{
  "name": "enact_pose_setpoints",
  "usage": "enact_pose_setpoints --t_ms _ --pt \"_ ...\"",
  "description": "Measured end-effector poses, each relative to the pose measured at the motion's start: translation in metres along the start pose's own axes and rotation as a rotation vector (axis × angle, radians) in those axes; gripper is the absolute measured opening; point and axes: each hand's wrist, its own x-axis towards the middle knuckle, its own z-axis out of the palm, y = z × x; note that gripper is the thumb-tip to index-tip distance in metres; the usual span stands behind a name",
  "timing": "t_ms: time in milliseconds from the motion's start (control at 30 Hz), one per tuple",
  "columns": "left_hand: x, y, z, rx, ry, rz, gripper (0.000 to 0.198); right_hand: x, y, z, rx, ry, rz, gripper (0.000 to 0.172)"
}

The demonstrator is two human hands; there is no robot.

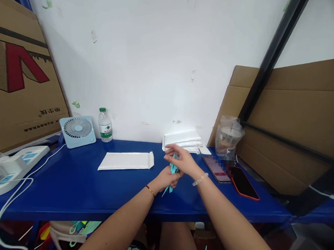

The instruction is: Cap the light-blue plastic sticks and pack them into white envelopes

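One slim turquoise bundle [173, 168], right of the flat, oblong envelope [126, 161], fills the clenched left hand [165, 178]; the half-curled right hand [183, 161] overlaps it.

White wall [147, 64] with scuffed patches, blue tabletop [69, 179], slanting black post [271, 59], brown cardboard [304, 117] at both sides

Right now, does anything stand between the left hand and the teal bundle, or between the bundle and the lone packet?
Nothing visible: the left hand grips the bundle directly, and no other object lies between it and the packet.
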Motion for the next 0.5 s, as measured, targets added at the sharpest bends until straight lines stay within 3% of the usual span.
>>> enact_pose_setpoints --t_ms 67,133,200,267,367,433,500 --pt "-0.003 0.004 -0.006 -0.219 -0.127 -0.045 0.036 -0.011 0.003 -0.004 0.302 0.034 0.040 0.052" --pt "-0.005 0.005 -0.013 -0.370 -0.306 -0.125 0.040 -0.022 0.004 -0.003 0.521 -0.118 0.086 0.062" --pt "-0.008 0.004 -0.015 -0.440 -0.477 -0.257 0.043 -0.031 0.001 0.005 0.624 -0.332 0.125 0.053" --pt "-0.011 0.003 -0.011 -0.437 -0.554 -0.379 0.044 -0.037 -0.004 0.015 0.671 -0.407 0.137 0.033" --pt "-0.019 0.006 -0.003 -0.312 -0.419 -0.365 0.037 -0.037 -0.009 0.021 0.707 -0.267 0.135 0.027" --pt "-0.024 0.012 -0.006 -0.095 -0.284 -0.250 0.033 -0.035 -0.007 0.017 0.737 -0.071 0.138 0.028" --pt "-0.030 0.020 -0.022 0.243 -0.145 -0.109 0.050 -0.031 0.001 0.008 0.768 0.152 0.130 0.025"
